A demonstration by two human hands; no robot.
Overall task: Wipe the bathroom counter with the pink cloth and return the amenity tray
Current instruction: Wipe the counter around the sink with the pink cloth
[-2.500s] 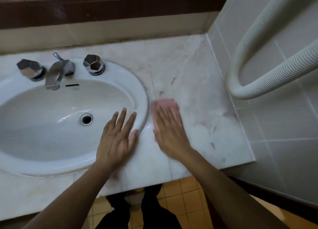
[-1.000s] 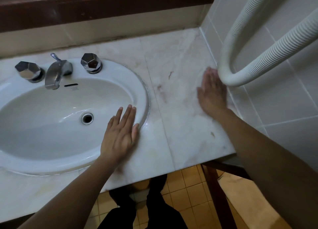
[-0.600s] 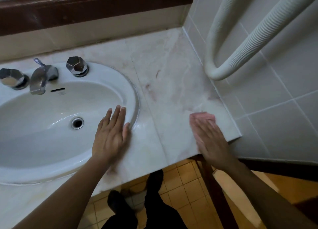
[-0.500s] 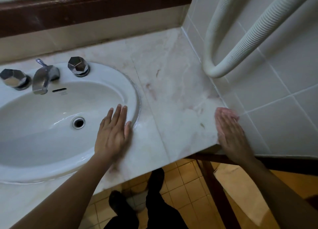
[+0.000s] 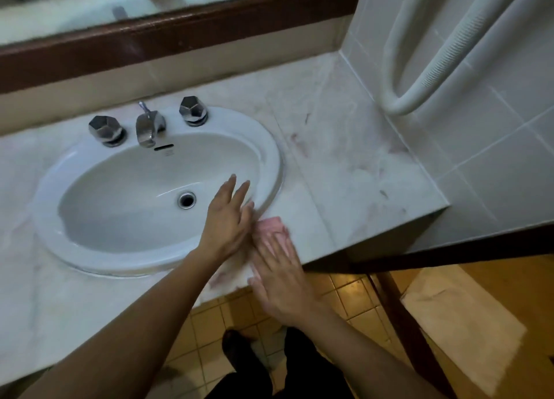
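Observation:
The pink cloth (image 5: 274, 226) lies flat on the marble counter (image 5: 353, 171) near its front edge, just right of the sink rim. My right hand (image 5: 280, 274) presses down on the cloth with flat fingers, so only the cloth's far end shows. My left hand (image 5: 229, 219) rests palm down on the white sink's (image 5: 90, 159) right rim, fingers spread, its edge touching my right hand. No amenity tray is in view.
Chrome tap (image 5: 148, 127) and two faceted knobs (image 5: 105, 129) stand behind the basin. A white ribbed hose (image 5: 425, 78) loops on the tiled right wall. The mirror's dark wooden frame (image 5: 180, 36) runs along the back. A pale mat (image 5: 461, 326) lies on the tan floor tiles.
My right hand has slid the pink cloth left from the counter's right front corner to beside the sink rim. My left hand has stayed on the rim.

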